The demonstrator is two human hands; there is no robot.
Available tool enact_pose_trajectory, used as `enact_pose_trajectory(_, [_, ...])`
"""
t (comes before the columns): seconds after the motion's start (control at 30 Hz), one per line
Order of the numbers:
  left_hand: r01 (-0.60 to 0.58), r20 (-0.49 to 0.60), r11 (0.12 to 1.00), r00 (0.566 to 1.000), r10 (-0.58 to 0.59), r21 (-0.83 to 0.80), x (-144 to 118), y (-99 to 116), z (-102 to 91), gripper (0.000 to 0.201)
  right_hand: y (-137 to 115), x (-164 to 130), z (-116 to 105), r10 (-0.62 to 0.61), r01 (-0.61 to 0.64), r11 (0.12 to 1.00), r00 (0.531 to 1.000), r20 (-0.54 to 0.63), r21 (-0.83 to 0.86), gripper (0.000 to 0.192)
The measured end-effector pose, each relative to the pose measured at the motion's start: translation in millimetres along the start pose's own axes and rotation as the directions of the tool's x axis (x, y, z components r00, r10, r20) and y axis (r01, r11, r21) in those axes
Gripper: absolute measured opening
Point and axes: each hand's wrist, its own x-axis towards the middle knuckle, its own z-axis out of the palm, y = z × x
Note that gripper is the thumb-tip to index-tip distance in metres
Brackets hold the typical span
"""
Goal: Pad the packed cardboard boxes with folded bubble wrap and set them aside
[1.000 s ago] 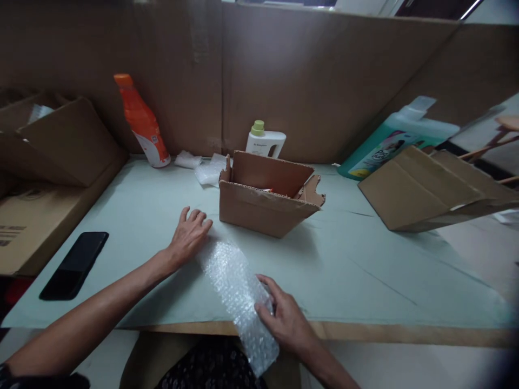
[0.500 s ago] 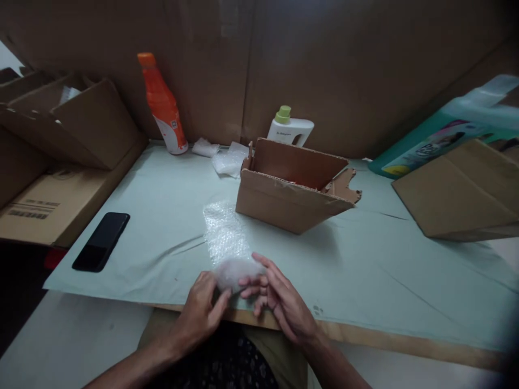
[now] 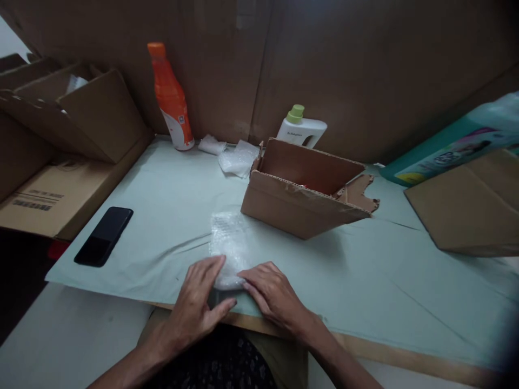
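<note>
A strip of clear bubble wrap (image 3: 229, 235) lies on the pale green table cover near the front edge. Its near end looks folded over into a thicker part; whether anything is inside cannot be made out. My left hand (image 3: 197, 297) rests at the left side of this part, thumb stretched apart from the fingers. At the right side, my right hand (image 3: 278, 294) grips the wrap's near corner between thumb and bent fingers. Just beyond the wrap stands an open cardboard box (image 3: 300, 208) with something red inside, mostly hidden by its walls.
An orange bottle (image 3: 172, 100), crumpled bubble wrap pieces (image 3: 239, 158) and a white bottle with a green cap (image 3: 302, 129) stand or lie along the back. A phone (image 3: 104, 236) lies left. Cardboard boxes (image 3: 93, 116) fill the left; a teal bottle (image 3: 450, 143) leans behind another box (image 3: 466, 205) at right.
The rounded near end of the bubble wrap now lies flatter. My right hand has turned palm down onto its edge, and my left hand has moved forward along its side. The view has shifted slightly.
</note>
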Motion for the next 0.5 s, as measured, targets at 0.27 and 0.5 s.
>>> enact_pose_trajectory(0.27, [0.143,0.051,0.969,0.986,-0.156,0.202,23.8,-13.0,12.5,0.035,-7.6,9.8,-8.9,0.020,-0.036,0.988,0.994,-0.107,-0.149,0.026])
enact_pose_trajectory(0.5, [0.376,-0.068,0.920,0.921,-0.384,-0.107,25.3,-14.8,-4.2,0.041,4.7,14.3,-4.2,0.077,-0.078,0.997,0.995,-0.058,-0.010,0.029])
